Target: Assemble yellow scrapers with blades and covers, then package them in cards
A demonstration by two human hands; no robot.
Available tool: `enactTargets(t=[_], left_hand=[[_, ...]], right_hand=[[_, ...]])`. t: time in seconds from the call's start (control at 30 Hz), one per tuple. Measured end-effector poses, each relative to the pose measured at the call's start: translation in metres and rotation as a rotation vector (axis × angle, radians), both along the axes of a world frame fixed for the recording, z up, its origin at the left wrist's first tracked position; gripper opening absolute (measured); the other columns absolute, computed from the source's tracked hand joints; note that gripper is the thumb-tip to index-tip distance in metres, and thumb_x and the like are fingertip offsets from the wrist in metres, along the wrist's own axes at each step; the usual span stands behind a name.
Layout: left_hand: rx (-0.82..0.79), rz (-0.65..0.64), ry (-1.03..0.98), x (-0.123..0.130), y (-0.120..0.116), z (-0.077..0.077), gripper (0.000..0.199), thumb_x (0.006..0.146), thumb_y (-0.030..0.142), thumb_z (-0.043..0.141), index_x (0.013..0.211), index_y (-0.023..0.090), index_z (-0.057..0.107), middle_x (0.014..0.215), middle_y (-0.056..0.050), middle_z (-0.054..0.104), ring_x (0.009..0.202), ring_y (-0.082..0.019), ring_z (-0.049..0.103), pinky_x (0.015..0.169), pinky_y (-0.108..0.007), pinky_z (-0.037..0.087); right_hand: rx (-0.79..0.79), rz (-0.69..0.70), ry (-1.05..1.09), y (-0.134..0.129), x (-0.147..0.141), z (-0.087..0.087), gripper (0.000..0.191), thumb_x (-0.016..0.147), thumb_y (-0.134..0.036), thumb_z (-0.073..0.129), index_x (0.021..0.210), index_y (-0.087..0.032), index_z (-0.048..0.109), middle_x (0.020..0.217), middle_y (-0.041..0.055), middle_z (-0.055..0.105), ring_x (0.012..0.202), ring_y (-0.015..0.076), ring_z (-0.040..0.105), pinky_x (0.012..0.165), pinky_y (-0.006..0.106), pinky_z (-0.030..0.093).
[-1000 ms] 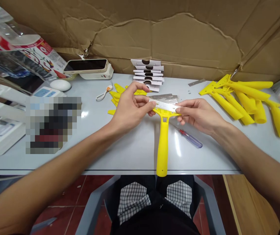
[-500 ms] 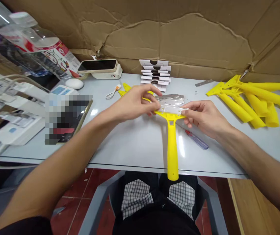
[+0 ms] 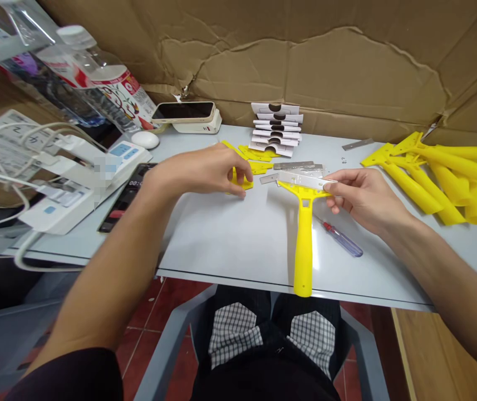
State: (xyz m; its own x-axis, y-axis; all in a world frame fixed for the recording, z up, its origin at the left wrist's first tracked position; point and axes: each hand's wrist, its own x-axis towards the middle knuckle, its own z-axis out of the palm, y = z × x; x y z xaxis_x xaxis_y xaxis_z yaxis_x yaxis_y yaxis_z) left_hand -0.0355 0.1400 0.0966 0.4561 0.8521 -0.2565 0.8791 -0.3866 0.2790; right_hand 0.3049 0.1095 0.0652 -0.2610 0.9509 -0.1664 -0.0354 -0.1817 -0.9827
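Right fingertips pinch blade (image 3: 305, 179) against yellow scraper (image 3: 304, 245), seemingly for alignment, handle toward table's (image 3: 230, 262) front edge; left hand's (image 3: 209, 170) fingers curl at yellow plates (image 3: 260, 168), grip unclear.

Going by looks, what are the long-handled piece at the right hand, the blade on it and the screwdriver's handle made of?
The yellow scraper looks like moulded plastic, satin, evenly coloured with a soft sheen. The blade seems to be thin, bright metal, probably steel, given its mirror-like shine. The screwdriver handle appears to be glossy, tinted clear plastic: light shows through it.
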Motion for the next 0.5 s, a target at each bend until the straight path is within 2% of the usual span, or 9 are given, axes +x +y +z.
enactTargets(t=[0.17,0.3,0.5], left_hand=[[0.106,-0.019,0.055,0.012,-0.003,-0.011,0.028,0.086,0.042,0.077,0.103,0.022,0.087,0.098,-0.006,0.086,0.090,-0.025,0.073,0.086,-0.033,0.045],[0.136,-0.044,0.059,0.016,-0.004,-0.010,0.016,0.087,0.032,0.070,0.089,0.022,0.082,0.091,-0.006,0.083,0.084,-0.024,0.070,0.082,-0.033,0.044],[0.190,-0.058,0.123,0.023,-0.009,-0.009,0.024,0.086,0.020,0.064,0.100,0.022,0.083,0.082,-0.005,0.081,0.079,-0.024,0.070,0.076,-0.033,0.045]], right_hand=[[-0.007,-0.011,-0.015,0.001,0.001,0.000,0.023,0.068,-0.019,0.107,0.081,-0.017,0.087,0.076,0.0064,0.076,0.056,0.0122,0.065,0.048,0.025,0.055],[-0.028,-0.017,-0.032,0.002,0.000,0.000,0.020,0.070,-0.017,0.104,0.081,-0.018,0.087,0.073,0.0051,0.076,0.055,0.0126,0.065,0.049,0.025,0.057],[-0.042,-0.035,-0.038,0.002,-0.002,0.000,0.017,0.074,-0.010,0.101,0.081,-0.017,0.086,0.075,0.0061,0.078,0.055,0.0119,0.065,0.048,0.023,0.057]])
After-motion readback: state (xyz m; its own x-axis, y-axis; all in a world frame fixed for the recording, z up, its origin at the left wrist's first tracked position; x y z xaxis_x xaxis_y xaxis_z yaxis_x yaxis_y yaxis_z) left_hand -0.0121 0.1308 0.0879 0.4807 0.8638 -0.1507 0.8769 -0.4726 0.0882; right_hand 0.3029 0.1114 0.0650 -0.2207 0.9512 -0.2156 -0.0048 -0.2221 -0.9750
